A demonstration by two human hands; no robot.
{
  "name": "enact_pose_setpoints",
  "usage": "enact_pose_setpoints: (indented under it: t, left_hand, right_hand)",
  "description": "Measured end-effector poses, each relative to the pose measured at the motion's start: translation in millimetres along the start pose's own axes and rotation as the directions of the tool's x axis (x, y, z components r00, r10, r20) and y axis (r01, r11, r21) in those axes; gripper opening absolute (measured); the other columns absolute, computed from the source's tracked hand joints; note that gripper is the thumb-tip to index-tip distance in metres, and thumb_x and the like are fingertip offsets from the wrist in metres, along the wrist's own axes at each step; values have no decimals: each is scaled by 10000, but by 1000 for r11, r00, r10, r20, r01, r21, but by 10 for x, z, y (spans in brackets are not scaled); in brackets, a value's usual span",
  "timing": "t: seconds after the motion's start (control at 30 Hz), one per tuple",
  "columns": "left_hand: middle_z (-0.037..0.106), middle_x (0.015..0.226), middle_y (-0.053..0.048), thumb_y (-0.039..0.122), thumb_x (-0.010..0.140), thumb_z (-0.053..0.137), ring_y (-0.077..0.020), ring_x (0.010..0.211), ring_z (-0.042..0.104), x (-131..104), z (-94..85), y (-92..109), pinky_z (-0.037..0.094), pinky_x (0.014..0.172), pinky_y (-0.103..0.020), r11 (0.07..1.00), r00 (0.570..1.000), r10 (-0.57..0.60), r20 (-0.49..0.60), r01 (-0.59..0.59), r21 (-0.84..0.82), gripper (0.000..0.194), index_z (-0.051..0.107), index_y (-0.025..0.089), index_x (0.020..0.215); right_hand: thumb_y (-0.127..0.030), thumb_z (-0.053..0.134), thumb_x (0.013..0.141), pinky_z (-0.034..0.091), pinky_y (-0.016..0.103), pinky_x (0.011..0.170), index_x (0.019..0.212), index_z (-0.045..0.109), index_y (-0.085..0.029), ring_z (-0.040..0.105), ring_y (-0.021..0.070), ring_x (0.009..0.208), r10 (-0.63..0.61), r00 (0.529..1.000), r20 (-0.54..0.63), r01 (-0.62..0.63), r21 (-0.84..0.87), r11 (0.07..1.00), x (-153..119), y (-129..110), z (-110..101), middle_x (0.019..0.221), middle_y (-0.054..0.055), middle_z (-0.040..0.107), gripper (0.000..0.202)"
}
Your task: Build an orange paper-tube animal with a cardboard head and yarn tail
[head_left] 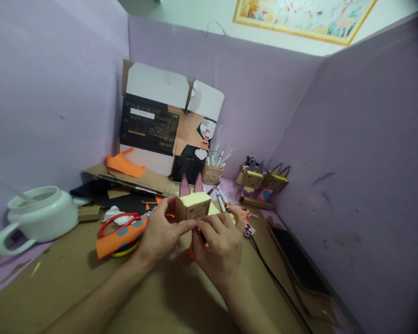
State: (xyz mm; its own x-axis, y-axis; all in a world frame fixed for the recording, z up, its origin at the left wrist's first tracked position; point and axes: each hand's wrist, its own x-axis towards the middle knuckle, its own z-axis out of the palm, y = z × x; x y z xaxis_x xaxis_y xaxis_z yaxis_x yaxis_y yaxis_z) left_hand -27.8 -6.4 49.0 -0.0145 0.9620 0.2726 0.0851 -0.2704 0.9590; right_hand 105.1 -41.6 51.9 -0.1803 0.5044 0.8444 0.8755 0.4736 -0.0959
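Observation:
A small cardboard box head [195,206] with a yellow top, two pink pointed ears and a drawn face stands upright between my hands. My left hand [163,232] is closed on its left side, the thumb reaching across below the face. Close against its lower front, my right hand [221,241] has its fingers pinched together near the left thumb. What the right fingers hold is hidden, though something small and orange shows just below them. An orange tube with blue spots [121,238] lies left of my left hand, over red-handled scissors [107,225].
A white pot [43,215] stands at the left. An opened printed carton [153,125] leans on the back wall beside a basket of markers [213,174]. Finished box figures [253,180] sit at back right, a black phone [297,260] at right, a black cable [271,273] nearer.

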Motion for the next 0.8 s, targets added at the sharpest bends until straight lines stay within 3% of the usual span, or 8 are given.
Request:
enact_pose_setpoints:
  t: [0.4,0.63,0.8]
  left_hand:
    - [650,972,-78,302,588,755,-223,889,618,-1,16,24,481,757,-301,975,999,-38,33,45,-218,489,534,131,989]
    - [652,885,-53,307,574,773,-168,803,616,110,-43,-35,490,669,-248,865,976,-214,-36,172,-472,481,563,112,961]
    - [643,875,-57,329,589,764,-132,716,592,150,-98,-75,449,502,-179,796,945,-326,18,284,-535,421,613,112,917]
  right_hand:
    - [-182,509,792,272,472,950,728,563,-200,511,195,743,-22,999,29,22,5,1000,8,31,89,740,25,628,85]
    - [-149,464,728,308,472,904,702,485,-206,478,182,702,-61,997,45,49,228,972,-81,-18,-71,694,11,555,67]
    - [-107,367,726,407,372,753,586,391,-214,397,141,562,-230,972,-36,225,403,887,-278,-38,-115,548,-23,432,178]
